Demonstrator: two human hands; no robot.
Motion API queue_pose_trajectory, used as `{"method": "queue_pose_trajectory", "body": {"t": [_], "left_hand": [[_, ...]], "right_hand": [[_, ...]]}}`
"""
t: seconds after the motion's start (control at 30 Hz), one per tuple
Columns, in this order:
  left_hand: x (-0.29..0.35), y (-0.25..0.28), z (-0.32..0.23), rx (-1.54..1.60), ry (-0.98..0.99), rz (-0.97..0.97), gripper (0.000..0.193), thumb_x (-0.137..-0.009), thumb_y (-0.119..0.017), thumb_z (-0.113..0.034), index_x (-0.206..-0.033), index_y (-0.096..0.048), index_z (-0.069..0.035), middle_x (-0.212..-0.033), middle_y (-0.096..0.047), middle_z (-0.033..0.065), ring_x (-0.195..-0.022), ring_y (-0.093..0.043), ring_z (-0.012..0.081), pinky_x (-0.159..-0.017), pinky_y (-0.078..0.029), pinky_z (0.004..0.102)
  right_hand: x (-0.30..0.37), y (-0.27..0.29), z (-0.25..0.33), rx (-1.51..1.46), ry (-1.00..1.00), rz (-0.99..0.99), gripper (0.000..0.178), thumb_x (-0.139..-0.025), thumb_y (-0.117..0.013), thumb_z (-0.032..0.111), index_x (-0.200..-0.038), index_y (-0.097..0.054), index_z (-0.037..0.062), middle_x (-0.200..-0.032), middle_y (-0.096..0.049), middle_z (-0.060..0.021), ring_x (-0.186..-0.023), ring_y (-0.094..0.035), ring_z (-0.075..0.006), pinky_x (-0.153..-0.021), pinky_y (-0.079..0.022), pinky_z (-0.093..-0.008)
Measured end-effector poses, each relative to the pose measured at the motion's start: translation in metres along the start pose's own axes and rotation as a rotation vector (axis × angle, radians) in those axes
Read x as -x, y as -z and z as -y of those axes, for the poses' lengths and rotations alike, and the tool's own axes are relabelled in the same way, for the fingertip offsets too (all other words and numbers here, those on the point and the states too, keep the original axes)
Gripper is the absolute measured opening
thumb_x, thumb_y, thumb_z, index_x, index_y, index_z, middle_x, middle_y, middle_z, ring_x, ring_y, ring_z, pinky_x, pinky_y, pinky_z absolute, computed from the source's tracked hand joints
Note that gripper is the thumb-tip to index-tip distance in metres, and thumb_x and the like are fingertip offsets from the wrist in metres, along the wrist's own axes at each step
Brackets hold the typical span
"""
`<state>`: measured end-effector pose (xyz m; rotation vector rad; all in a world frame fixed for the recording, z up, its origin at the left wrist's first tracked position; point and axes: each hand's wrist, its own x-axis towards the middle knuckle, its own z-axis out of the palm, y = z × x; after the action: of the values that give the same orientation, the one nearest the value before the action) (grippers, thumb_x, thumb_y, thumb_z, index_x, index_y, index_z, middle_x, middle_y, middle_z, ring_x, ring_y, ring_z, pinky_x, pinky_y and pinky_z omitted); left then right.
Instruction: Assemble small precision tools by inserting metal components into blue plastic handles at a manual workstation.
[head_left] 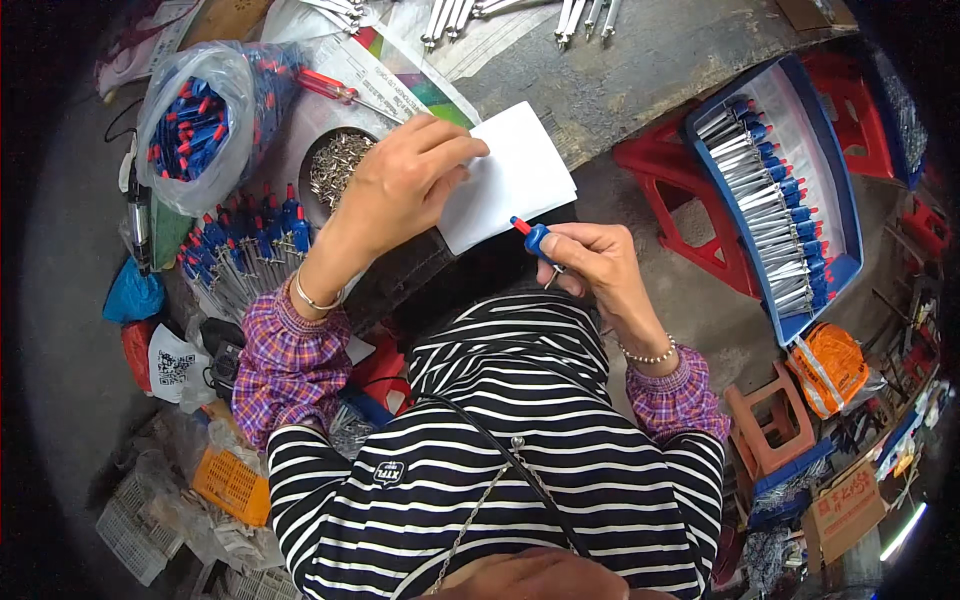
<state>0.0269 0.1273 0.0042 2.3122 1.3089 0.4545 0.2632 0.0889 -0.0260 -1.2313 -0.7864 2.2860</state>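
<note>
My right hand (600, 262) grips a blue handle with a red tip (537, 237) between thumb and fingers. The tip points up and left, and a thin metal end shows below the fingers. My left hand (410, 175) hovers over the left side of a stack of white paper (520, 170), its index finger and thumb apart with nothing visible between them. Beside that wrist stands a round dark bowl of small metal pieces (340, 165), partly hidden by the hand. The paper lies at the near edge of the worktable (640, 95).
A plastic bag of blue-and-red handles (195, 125) and a bundle of handled metal rods (245, 240) are at left. A red screwdriver (328, 86) lies behind the bowl. At right, a blue bin (850, 268) of similar rods rests near red stools (700, 235).
</note>
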Motion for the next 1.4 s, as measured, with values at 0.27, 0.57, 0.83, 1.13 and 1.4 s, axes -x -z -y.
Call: {"method": "queue_pose_trajectory", "body": {"t": [0.27, 0.57, 0.83, 1.13, 1.4], "left_hand": [[0.011, -0.002, -0.030, 0.351, 0.027, 0.106, 0.028, -0.073, -0.067, -0.002, -0.101, -0.063, -0.002, -0.089, -0.064, 0.0110, -0.078, -0.063, 0.0246, -0.067, -0.050, 0.0329], [0.023, -0.016, -0.039, 0.404, 0.030, 0.130, 0.023, -0.072, -0.069, -0.004, -0.095, -0.064, -0.001, -0.079, -0.065, 0.0110, -0.069, -0.064, 0.0269, -0.060, -0.050, 0.0326], [0.028, -0.017, -0.039, 0.435, -0.055, 0.107, 0.019, -0.070, -0.069, -0.002, -0.088, -0.065, -0.001, -0.072, -0.063, 0.0101, -0.063, -0.063, 0.0257, -0.055, -0.048, 0.0324], [0.028, -0.015, -0.031, 0.488, -0.056, 0.118, 0.020, -0.070, -0.069, -0.001, -0.090, -0.065, -0.002, -0.068, -0.062, 0.0088, -0.061, -0.062, 0.0246, -0.053, -0.047, 0.0323], [0.031, -0.020, -0.038, 0.428, -0.073, 0.060, 0.019, -0.069, -0.068, -0.001, -0.088, -0.065, -0.003, -0.068, -0.062, 0.0082, -0.061, -0.062, 0.0237, -0.053, -0.047, 0.0322]], "right_hand": [[-0.001, -0.003, -0.013, -0.046, 0.015, 0.049, 0.022, -0.087, -0.060, 0.014, -0.098, -0.065, -0.0034, -0.069, -0.062, -0.0058, -0.048, -0.043, -0.0031, -0.043, -0.030, -0.0163], [0.000, -0.006, -0.016, 0.005, -0.018, 0.085, 0.021, -0.084, -0.065, 0.016, -0.095, -0.068, -0.0017, -0.067, -0.063, -0.0035, -0.047, -0.044, -0.0023, -0.042, -0.031, -0.0163], [0.002, -0.008, -0.018, 0.059, -0.050, 0.144, 0.018, -0.083, -0.061, 0.013, -0.090, -0.069, -0.0016, -0.061, -0.061, -0.0023, -0.046, -0.043, -0.0020, -0.042, -0.030, -0.0156], [0.002, -0.013, -0.020, -0.001, 0.008, 0.163, 0.020, -0.085, -0.060, 0.014, -0.094, -0.067, -0.0025, -0.065, -0.061, -0.0036, -0.048, -0.043, -0.0025, -0.043, -0.030, -0.0161], [0.002, -0.008, -0.021, -0.094, -0.064, 0.169, 0.021, -0.085, -0.059, 0.014, -0.093, -0.068, -0.0031, -0.066, -0.062, -0.0052, -0.046, -0.043, -0.0033, -0.041, -0.031, -0.0165]]}}
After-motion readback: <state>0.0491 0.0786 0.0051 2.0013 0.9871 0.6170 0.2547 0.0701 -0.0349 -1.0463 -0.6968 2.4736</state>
